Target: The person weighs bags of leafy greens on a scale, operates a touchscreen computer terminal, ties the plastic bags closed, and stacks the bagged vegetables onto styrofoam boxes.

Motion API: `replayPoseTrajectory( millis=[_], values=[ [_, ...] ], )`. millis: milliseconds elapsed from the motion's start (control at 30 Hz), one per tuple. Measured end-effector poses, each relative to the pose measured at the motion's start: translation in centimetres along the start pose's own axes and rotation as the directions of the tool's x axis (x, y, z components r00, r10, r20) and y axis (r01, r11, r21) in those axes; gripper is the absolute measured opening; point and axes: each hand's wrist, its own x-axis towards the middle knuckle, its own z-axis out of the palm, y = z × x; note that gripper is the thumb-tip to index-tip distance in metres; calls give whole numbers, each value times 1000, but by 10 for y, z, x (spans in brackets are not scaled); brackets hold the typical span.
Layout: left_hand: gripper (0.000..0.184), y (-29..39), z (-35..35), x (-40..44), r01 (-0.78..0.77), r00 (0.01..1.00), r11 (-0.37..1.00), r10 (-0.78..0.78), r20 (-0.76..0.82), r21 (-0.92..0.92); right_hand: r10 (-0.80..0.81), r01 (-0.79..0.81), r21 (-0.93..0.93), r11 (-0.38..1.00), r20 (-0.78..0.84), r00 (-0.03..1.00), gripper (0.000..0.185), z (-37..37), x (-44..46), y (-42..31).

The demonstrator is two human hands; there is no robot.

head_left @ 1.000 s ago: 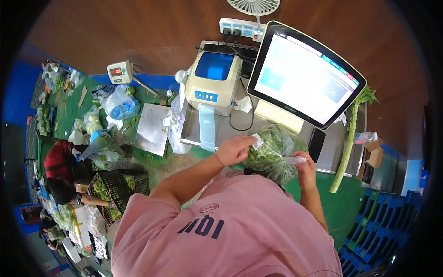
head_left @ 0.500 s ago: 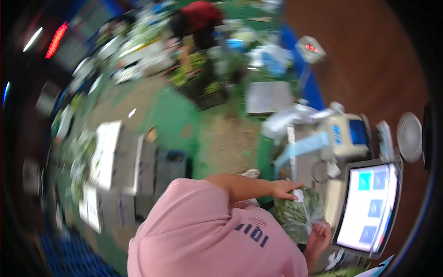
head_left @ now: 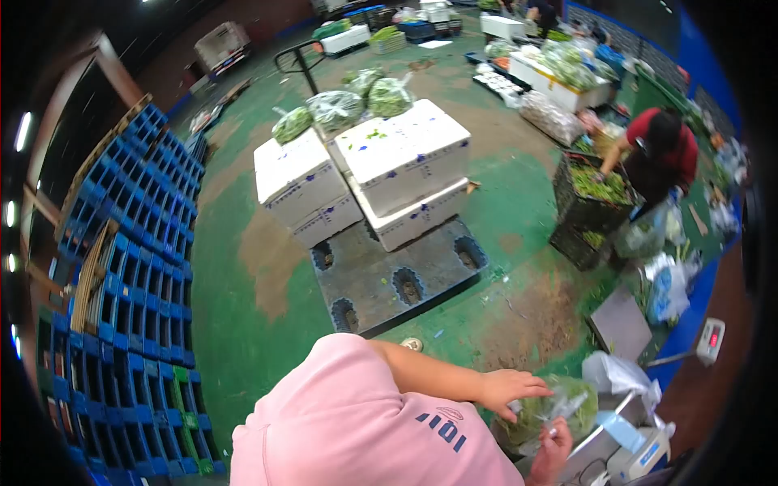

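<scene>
Just ahead of the pink-shirted torso, both hands are at one clear plastic bag of leafy greens. It lies below and between them, bulging out past the right hand's fingertips. The left hand rests palm down against the bag's near side, its fingers apart and laid over the film. The right hand has its fingers curled in with the tips together, apparently clamped on a fold of the plastic, though blur hides just how much.

The work in hand looks like steadying and handling the filled bag. Judging from this hold, any move of it would call for firm closure on the gathered plastic and support under the soft bulk, since the thin film could slip or the leaves be crushed.

Close by on the right hand's outer side are a shiny metal work surface, a pale blue strip and a cream-and-blue boxy printer. Beyond the bag lies crumpled white plastic. Well apart, ahead of the left hand, stacked white foam boxes stand on a dark plastic pallet.
</scene>
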Motion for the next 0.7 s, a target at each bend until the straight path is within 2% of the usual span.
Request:
replayPoseTrajectory(
  millis=[100,167,233,300,367,400,433,467,500,533,600,667,700],
  values=[
    [92,-22,-48,-58,156,987,985,-158,22,67,102,-84,-73,994,282,954,15,79,48,29],
    [77,-55,-74,-107,285,959,946,-281,-44,152,97,-71,-74,995,453,886,19,149,82,47],
    [62,-100,-97,-157,440,898,882,-432,-88,169,177,-178,-48,983,511,841,16,216,119,63],
    [36,-144,-126,-216,581,799,810,-549,-247,81,280,-304,-41,952,520,807,17,275,158,90],
    [29,-183,-161,-279,785,522,609,-749,-408,-112,259,-170,-224,960,468,845,25,336,189,100],
    [30,-197,-191,-311,819,452,558,-771,-449,-135,230,-95,-304,948,446,865,30,362,205,105],
    [30,-213,-222,-344,848,382,507,-785,-487,-153,273,-68,-435,898,429,861,32,377,216,113],
    [29,-242,-238,-379,828,357,542,-705,-613,-142,315,-45,-554,831,402,860,35,382,222,124],
    [29,-247,-274,-405,851,321,503,-724,-610,-150,354,-27,-663,748,364,861,38,382,225,136],
    [29,-261,-307,-432,893,284,436,-736,-614,-109,375,-51,-695,718,324,868,35,378,231,149],
    [29,-273,-387,-480,925,272,380,-631,-727,17,469,-173,-707,686,247,848,31,350,239,184],
    [29,-279,-467,-517,966,134,256,-589,-797,-26,542,-278,-723,633,157,825,28,317,240,208],
    [27,-284,-502,-535,967,123,253,-522,-844,-15,567,-324,-732,599,103,817,27,301,239,215]
  ],
)
